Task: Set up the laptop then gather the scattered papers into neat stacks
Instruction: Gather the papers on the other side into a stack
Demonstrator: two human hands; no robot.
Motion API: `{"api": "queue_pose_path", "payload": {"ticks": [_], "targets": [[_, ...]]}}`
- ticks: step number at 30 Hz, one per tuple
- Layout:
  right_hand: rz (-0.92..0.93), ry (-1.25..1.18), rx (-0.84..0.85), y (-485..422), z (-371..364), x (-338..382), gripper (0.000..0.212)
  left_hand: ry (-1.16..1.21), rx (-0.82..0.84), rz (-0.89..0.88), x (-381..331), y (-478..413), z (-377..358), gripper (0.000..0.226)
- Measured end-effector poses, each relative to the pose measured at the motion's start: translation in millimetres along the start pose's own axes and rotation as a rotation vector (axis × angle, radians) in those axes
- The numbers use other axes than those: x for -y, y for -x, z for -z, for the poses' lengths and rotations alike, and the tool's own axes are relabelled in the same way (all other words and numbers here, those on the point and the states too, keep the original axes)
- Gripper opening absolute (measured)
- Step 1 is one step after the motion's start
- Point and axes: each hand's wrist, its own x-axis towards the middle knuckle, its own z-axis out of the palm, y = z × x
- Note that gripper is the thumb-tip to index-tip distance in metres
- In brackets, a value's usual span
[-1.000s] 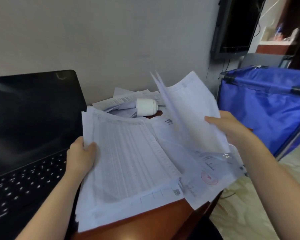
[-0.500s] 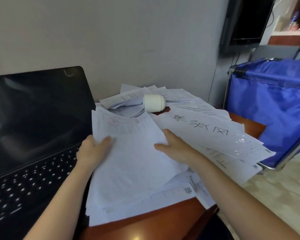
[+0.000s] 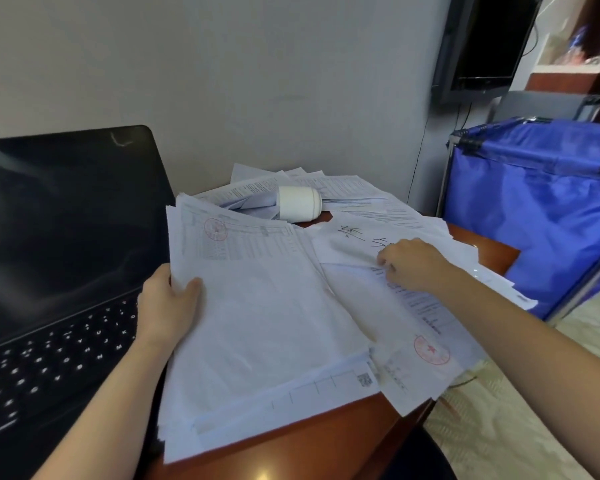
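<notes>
An open black laptop [image 3: 59, 244] stands at the left with a dark screen. Beside it a thick stack of white papers [image 3: 264, 323] lies on the brown table [image 3: 343, 441]. My left hand [image 3: 168, 303] grips the stack's left edge, thumb on top. More loose sheets [image 3: 388, 327] spread out to the right, some with red stamps and one with black handwriting. My right hand [image 3: 416, 263] lies on these sheets with its fingers curled down, pinching at the edge of the handwritten sheet.
A white cylindrical container [image 3: 298, 203] lies on its side among papers [image 3: 354, 195] at the back near the wall. A blue fabric cart [image 3: 541, 209] stands right of the table. A dark monitor [image 3: 485, 46] hangs on the wall above it.
My right hand laid the lifted sheets onto the stack, then moved right onto the loose sheets. My left hand kept its hold on the stack's left edge.
</notes>
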Motion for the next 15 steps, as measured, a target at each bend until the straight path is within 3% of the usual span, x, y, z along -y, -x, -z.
{"api": "queue_pose_path", "payload": {"ticks": [7,11,15], "targets": [[-0.116,0.289,-0.168,14.6,28.4,-9.4,0.029,0.039,-0.005,0.019,2.4,-2.7,-0.8,0.026],[-0.060,0.127,-0.036,21.9,19.8,7.5,0.023,0.035,-0.001,0.010,2.6,-1.8,-0.2,0.026],[-0.073,-0.046,0.224,20.5,5.2,23.4,0.041,0.031,0.006,0.019,3.1,-1.8,0.7,0.025]]}}
